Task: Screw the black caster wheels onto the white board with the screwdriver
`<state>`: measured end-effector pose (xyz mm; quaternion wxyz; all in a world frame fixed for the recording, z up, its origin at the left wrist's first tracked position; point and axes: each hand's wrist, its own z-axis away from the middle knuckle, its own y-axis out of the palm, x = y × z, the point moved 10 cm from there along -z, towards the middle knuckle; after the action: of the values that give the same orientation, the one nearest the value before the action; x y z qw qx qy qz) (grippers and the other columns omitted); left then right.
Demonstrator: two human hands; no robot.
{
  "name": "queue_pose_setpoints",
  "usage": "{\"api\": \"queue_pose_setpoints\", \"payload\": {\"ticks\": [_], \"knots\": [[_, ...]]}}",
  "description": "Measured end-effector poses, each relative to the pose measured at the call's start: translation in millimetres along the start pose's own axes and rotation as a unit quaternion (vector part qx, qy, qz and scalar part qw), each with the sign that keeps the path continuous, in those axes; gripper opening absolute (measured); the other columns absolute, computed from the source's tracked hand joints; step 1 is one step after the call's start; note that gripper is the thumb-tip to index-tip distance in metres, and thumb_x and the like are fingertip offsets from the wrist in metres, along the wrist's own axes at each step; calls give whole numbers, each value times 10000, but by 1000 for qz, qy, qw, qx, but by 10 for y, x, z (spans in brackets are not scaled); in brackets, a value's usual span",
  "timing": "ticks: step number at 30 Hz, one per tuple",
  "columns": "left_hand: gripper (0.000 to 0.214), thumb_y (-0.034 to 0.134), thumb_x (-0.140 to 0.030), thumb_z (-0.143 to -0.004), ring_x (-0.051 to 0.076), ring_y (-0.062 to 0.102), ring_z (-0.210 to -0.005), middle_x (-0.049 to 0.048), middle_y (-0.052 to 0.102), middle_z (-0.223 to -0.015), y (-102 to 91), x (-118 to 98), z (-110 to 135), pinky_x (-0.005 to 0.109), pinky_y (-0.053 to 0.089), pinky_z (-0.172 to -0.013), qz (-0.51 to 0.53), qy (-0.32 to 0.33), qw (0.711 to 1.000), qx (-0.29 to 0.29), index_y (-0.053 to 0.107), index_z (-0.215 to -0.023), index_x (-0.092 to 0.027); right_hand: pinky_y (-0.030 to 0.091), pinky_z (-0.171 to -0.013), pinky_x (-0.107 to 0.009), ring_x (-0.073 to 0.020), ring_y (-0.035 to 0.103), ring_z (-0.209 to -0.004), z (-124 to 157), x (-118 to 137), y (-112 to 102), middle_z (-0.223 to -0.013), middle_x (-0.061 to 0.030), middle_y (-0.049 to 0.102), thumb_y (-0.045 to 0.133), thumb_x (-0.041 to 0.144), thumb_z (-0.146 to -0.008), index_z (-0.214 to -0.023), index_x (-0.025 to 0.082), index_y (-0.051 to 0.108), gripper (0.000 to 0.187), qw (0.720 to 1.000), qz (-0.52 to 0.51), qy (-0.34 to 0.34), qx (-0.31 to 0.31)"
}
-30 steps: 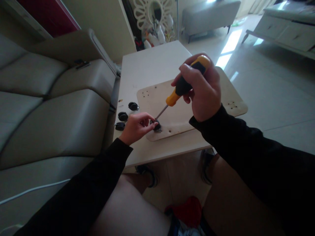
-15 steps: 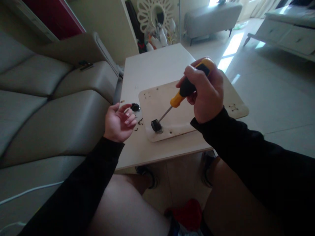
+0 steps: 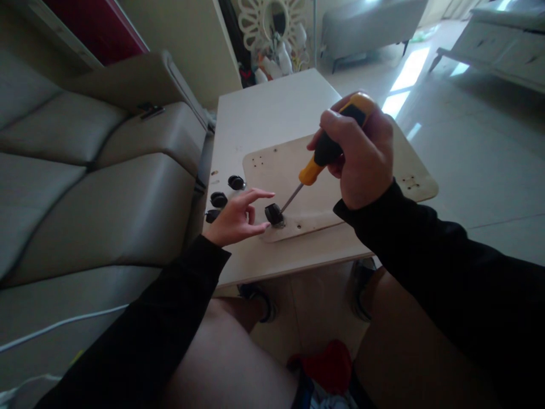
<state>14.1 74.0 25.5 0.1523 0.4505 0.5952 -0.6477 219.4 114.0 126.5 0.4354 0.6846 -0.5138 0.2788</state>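
Observation:
A pale wooden board (image 3: pixel 298 170) with small drilled holes lies on a white table (image 3: pixel 264 113). A black caster wheel (image 3: pixel 273 214) sits at the board's near left corner. My right hand (image 3: pixel 360 153) is closed round a yellow and black screwdriver (image 3: pixel 323 156), its tip down beside the caster. My left hand (image 3: pixel 236 218) rests on the table just left of the caster, fingers spread, thumb and fingertips close to the wheel, holding nothing that I can see.
Three more black casters (image 3: pixel 218 199) lie on the table left of the board. A grey sofa (image 3: pixel 85 182) runs along the left. My bare knees are below the table edge. A white cable (image 3: pixel 63 324) crosses the sofa seat.
My left hand left the caster, opened palm-up over the table to the left, then came back beside the caster with fingers spread. The screwdriver stayed on the caster.

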Motion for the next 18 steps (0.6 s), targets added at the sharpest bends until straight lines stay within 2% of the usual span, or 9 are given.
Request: {"api": "queue_pose_setpoints", "payload": {"ticks": [4,6,9,11,13,16,18], "knots": [[720,728,-76,-756,15,524,-570,153,534,-1520,164,36,-45,195,517,-514,-47,40,996,65,602,-1443,-252,550,-651,-301,-137,610,-618,14,29,10,-650,36,628,804,477,-830,-752,275,577,313,1000,2,-5,5],[670,720,-77,-765,21,535,-586,150,536,-1515,168,85,-66,201,523,-531,-52,45,995,69,630,-1408,-246,561,-674,-295,-137,638,-644,20,37,4,-652,43,623,790,464,-840,-755,273,580,296,1000,-1,-8,3],[499,747,-109,-770,18,516,-569,139,567,-1471,137,132,-88,206,515,-527,-42,44,996,60,693,-1255,-214,531,-605,-279,-132,640,-626,22,17,-13,-650,44,625,793,440,-836,-759,270,576,286,1000,11,3,-2],[408,782,-131,-752,14,495,-545,133,597,-1419,118,156,-95,204,493,-504,-35,34,997,54,705,-1148,-194,518,-585,-280,-129,630,-605,19,9,-19,-640,42,626,799,430,-832,-752,265,575,290,1000,15,9,-3],[369,809,-148,-733,20,489,-522,116,660,-1283,108,189,-98,194,447,-465,-31,14,998,49,702,-1085,-179,533,-611,-290,-134,634,-610,15,12,-18,-628,38,624,809,438,-825,-741,259,575,307,1000,3,7,0],[372,813,-158,-734,38,502,-511,73,698,-1069,125,226,-93,183,399,-440,-32,-5,998,55,714,-1092,-173,551,-635,-300,-147,647,-628,9,12,-7,-624,35,628,834,447,-804,-739,258,579,324,1000,-17,2,8],[373,805,-162,-750,41,512,-521,66,692,-1056,137,220,-91,185,416,-457,-31,2,998,59,732,-1114,-181,559,-642,-303,-148,645,-629,5,12,-5,-632,37,633,840,453,-800,-744,261,583,325,1000,-21,-3,11]]}}
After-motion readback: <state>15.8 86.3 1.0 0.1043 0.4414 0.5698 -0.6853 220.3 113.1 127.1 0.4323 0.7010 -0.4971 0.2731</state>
